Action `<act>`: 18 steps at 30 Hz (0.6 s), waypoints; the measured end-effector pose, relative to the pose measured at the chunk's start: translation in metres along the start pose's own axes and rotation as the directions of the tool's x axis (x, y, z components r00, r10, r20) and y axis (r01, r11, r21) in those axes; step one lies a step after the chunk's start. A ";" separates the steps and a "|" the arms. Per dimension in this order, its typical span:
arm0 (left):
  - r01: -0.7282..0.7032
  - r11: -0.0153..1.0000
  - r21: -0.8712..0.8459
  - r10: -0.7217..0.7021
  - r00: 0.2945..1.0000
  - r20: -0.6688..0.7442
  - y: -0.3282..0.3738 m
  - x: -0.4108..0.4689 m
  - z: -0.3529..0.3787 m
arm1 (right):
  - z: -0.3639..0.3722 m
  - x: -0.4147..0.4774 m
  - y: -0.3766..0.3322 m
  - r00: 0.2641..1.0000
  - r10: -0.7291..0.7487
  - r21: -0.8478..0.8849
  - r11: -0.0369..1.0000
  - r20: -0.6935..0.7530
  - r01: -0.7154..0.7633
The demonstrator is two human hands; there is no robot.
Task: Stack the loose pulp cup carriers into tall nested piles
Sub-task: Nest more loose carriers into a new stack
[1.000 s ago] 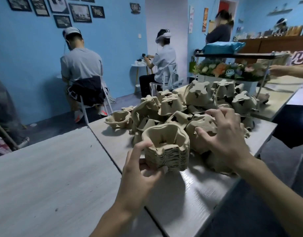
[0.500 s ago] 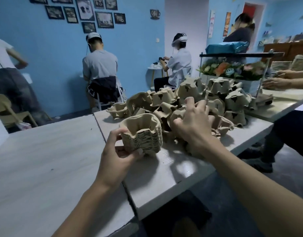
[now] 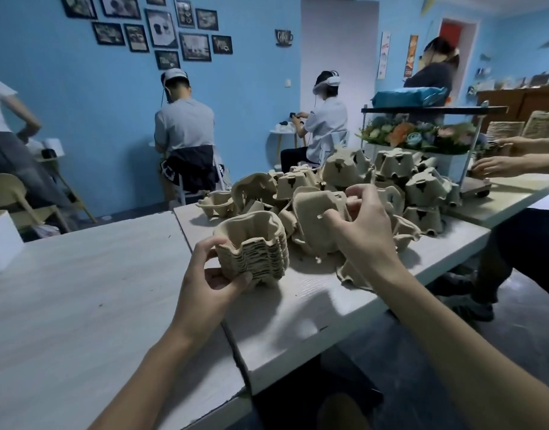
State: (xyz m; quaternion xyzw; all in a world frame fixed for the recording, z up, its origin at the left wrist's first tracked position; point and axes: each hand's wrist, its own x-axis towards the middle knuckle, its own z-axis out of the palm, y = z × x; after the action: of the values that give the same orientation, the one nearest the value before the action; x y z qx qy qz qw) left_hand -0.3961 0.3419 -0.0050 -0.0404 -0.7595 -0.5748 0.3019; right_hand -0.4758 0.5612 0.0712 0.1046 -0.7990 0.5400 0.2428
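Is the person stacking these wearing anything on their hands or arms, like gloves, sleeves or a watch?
Nothing that shows. The left hand and right hand are bare: no gloves, rings or tape. The left forearm and right forearm are bare too, with no watch, band or sleeve as far as the picture reaches.

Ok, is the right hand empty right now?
No, the right hand grips a loose carrier, held tilted just beside the nested stack that the left hand holds.
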 end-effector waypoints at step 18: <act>-0.030 0.999 -0.037 0.029 0.999 -0.019 -0.006 -0.007 -0.012 | 0.010 -0.034 0.033 0.724 -0.294 -0.242 0.809 0.623 0.537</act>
State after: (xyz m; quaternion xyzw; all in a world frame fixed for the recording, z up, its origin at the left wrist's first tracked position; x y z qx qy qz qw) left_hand -0.3884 0.3311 -0.0118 -0.0518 -0.7452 -0.5847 0.3165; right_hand -0.4637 0.5620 0.0247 0.3853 -0.8821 0.2367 0.1323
